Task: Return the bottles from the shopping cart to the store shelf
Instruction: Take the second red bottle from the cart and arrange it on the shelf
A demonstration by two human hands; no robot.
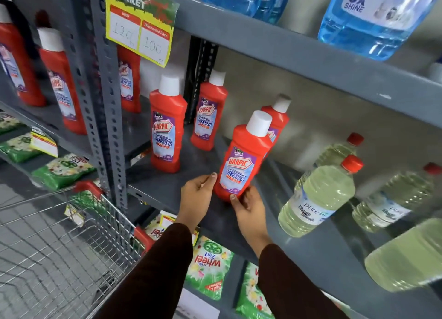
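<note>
The grey shelf [167,182] ran off frame at right, where a pale bottle [406,254] blurred. The cart [59,242] was cut off at near left. Both hands, left [197,194] and right [248,206], gripped the red bottle's [241,161] base on the shelf, hiding another bottle [277,118] behind.

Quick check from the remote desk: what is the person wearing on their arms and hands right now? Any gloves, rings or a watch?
Both arms are covered by long, dark maroon-brown sleeves that end at the wrists. The left hand and right hand are bare: no gloves, and no rings or watch show. The sleeves are plain, with no visible logos or markings.
</note>
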